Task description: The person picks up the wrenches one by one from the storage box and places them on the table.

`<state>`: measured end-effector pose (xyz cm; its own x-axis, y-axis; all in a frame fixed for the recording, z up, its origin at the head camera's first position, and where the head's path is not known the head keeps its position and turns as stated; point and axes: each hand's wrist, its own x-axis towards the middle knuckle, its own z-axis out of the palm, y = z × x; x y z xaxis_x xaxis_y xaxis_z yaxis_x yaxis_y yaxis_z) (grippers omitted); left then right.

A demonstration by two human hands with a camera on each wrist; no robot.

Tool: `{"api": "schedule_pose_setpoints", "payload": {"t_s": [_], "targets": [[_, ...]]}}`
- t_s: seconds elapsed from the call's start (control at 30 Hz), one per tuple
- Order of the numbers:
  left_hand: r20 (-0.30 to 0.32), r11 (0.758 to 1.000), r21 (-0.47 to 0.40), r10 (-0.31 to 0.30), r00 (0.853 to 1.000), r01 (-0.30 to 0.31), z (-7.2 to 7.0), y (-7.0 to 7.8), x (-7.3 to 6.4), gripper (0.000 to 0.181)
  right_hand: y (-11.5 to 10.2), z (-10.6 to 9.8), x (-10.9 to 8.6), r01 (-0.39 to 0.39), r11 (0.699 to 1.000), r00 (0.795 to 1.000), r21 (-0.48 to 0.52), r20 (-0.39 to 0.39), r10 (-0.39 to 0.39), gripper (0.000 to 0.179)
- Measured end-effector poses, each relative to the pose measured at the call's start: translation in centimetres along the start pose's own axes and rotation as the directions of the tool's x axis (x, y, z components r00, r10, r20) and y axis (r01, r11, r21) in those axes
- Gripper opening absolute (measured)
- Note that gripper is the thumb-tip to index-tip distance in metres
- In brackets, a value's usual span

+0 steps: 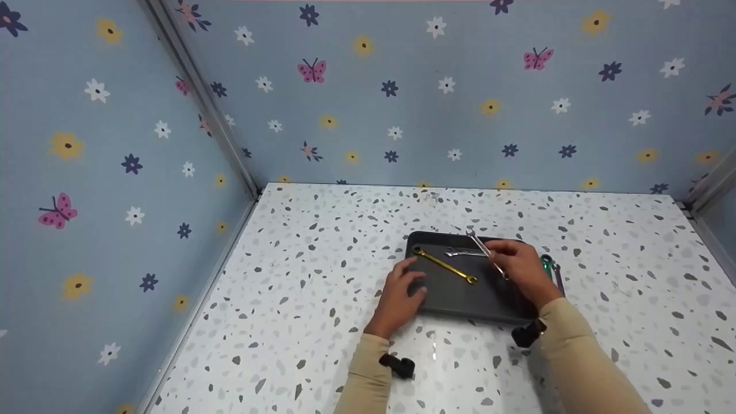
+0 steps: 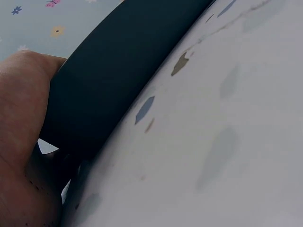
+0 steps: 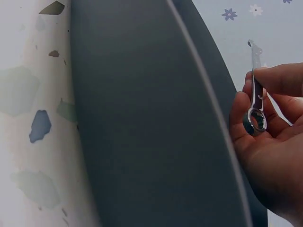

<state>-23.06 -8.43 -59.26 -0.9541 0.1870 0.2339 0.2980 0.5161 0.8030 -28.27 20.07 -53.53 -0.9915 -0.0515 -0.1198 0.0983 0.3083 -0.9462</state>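
Tabletop (image 1: pixel 310 276) in head view, speckled white, stretching wide left of dark tray (image 1: pixel 448 296), with a narrower strip between far rim and flowered back wall (image 1: pixel 391 115). Left hand (image 1: pixel 397 296) at tray's left rim, fingers spread. Right hand (image 1: pixel 522 269) over its right half, pinching silver wrench (image 1: pixel 482 246), tilted. Inside, yellow wrench (image 1: pixel 443 265) and, close to right hand, second silver wrench (image 1: pixel 464 253). Green wrench (image 1: pixel 546 263) and purple wrench (image 1: pixel 558 277) at tray's right side.

In left wrist view, left hand against tray's wall, fingertips hidden.

In right wrist view, tray's wall filling the middle, pinched wrench just beyond.
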Motion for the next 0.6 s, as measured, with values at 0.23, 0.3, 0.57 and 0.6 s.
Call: {"api": "schedule_pose_setpoints", "payload": {"t_s": [0.23,0.3,0.57,0.6], "targets": [[0.003,1.0,0.02,-0.002,1.0,0.002,-0.03,0.03,0.11,0.03,0.03,-0.36,-0.17,-0.008,0.998,1.0,0.056,-0.025,0.009,0.034],[0.006,1.0,0.024,-0.01,1.0,0.01,-0.03,0.03,0.13,0.03,0.15,-0.47,-0.14,-0.003,0.997,0.999,0.072,-0.033,0.006,0.035],[0.012,1.0,0.01,-0.027,1.0,0.027,0.08,-0.16,0.2,0.032,0.23,-0.87,-0.29,-0.003,0.995,0.999,0.103,-0.045,0.008,0.039],[0.011,1.0,0.01,-0.026,1.0,0.026,0.08,-0.18,0.22,0.032,0.17,-0.96,-0.37,-0.002,0.994,0.999,0.106,-0.047,0.007,0.039]]}}
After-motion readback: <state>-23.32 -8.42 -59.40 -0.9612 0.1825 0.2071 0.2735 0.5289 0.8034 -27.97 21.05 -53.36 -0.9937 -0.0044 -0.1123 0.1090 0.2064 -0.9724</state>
